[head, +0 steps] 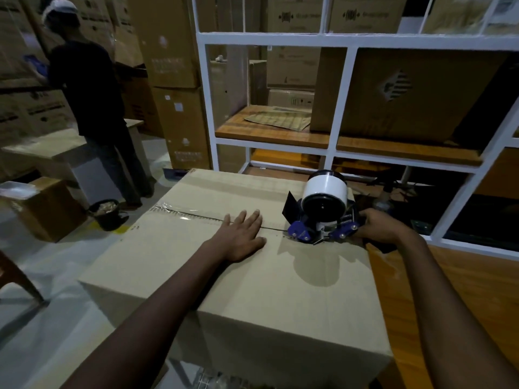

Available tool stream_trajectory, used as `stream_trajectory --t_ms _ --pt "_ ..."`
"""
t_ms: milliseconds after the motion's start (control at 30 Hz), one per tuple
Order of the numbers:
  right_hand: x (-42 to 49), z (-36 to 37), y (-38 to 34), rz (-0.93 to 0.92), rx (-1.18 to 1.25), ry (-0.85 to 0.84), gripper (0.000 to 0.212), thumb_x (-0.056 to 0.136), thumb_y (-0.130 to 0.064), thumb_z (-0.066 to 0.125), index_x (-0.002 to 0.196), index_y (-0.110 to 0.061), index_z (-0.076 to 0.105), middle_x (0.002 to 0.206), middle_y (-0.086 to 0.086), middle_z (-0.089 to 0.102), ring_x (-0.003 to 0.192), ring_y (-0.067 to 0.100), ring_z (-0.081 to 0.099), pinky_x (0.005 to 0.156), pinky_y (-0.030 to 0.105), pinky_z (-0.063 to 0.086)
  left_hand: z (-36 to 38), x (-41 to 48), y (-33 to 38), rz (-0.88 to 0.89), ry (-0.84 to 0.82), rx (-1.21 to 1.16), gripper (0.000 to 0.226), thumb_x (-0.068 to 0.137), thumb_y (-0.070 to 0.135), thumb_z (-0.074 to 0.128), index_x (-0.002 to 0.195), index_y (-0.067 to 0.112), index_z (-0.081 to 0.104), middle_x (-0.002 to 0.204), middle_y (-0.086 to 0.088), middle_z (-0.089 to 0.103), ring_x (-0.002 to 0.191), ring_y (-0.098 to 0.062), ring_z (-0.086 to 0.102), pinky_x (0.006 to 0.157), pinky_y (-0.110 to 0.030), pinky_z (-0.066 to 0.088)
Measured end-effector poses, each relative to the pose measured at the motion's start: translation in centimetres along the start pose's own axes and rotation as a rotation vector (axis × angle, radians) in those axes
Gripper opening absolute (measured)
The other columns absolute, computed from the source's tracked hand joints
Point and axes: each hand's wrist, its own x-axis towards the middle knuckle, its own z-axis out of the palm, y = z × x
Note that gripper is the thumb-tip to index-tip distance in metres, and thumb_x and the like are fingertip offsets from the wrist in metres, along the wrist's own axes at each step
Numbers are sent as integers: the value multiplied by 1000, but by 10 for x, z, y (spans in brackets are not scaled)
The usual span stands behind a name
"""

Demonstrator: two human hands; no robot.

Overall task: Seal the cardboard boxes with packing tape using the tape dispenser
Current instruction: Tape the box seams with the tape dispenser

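A large cardboard box (pixel 252 282) fills the middle of the head view, its flaps closed. Clear packing tape (pixel 179 216) runs along the centre seam from the box's left edge toward the middle. My left hand (pixel 241 237) lies flat on the box top with straight fingers, pressing on the seam. A blue tape dispenser (pixel 323 220) with a white tape roll sits on the seam near the box's right edge. My right hand (pixel 379 226) grips its handle, which the hand hides.
A white metal shelf rack (pixel 339 108) with wooden boards and cartons stands behind the box. A wooden surface (pixel 449 304) lies to the right. At left a person (pixel 92 108) stands at a table by stacked cartons; a small box (pixel 47 211) and a dark bucket (pixel 106 214) sit on the floor.
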Motion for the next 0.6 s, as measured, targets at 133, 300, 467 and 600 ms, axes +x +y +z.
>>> stream_trajectory --t_ms 133,300,467,600 --pt "2 -5 -1 -34 -49 -24 14 81 -27 79 88 -23 68 90 -1 70 86 17 65 76 37 53 -1 -1 15 -19 3 2 66 104 49 19 158 18 -2 165 1 -11 152 -25 -6 120 -54 1" --pt "2 -8 5 -137 37 -76 8 86 -24 74 90 -23 67 94 2 70 85 16 66 74 35 53 1 0 29 -86 1 -15 71 102 58 19 158 20 -2 165 3 -12 152 -23 -7 121 -54 0" --pt "0 -18 16 -211 116 -140 6 89 -17 69 95 -17 67 85 2 69 73 15 64 56 21 43 -3 -5 36 -117 -25 2 67 103 56 19 158 25 -5 164 8 -13 152 -18 -7 121 -51 1" --pt "0 -28 37 -243 183 -164 8 89 -12 68 96 -14 66 91 4 71 75 9 67 52 12 44 -7 -2 50 -128 -52 1 64 104 52 21 158 27 -4 164 8 -12 152 -16 -8 121 -49 0"
